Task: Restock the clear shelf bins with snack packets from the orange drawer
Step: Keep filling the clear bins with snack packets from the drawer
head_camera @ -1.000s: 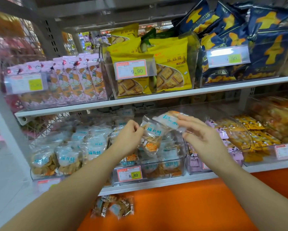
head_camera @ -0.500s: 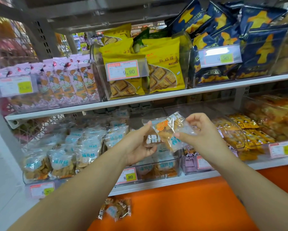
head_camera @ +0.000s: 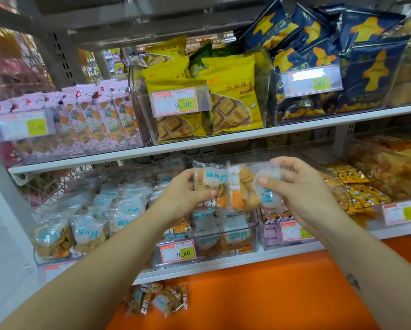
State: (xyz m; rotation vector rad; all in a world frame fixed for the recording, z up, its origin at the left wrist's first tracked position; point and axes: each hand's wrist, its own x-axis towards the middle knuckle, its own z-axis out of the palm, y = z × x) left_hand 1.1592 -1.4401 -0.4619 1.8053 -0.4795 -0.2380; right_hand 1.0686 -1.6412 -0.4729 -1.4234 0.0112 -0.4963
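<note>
While the middle clear bin (head_camera: 254,234), tagged 8.80, stands directly beneath, you hold the snack packets (head_camera: 226,186) just above its open top, labels toward you, probably to square them before dropping them in. Your left hand (head_camera: 184,197) grips the left packet, thumb across its front and fingers curled behind; your right hand (head_camera: 303,190) pinches the right packet at its edge, both forearms raised and reaching forward. Spare packets (head_camera: 158,300) lie in the orange drawer (head_camera: 259,294) below the shelf.

Head-worn view, forward and down, close to shelf bins (head_camera: 205,236).
</note>
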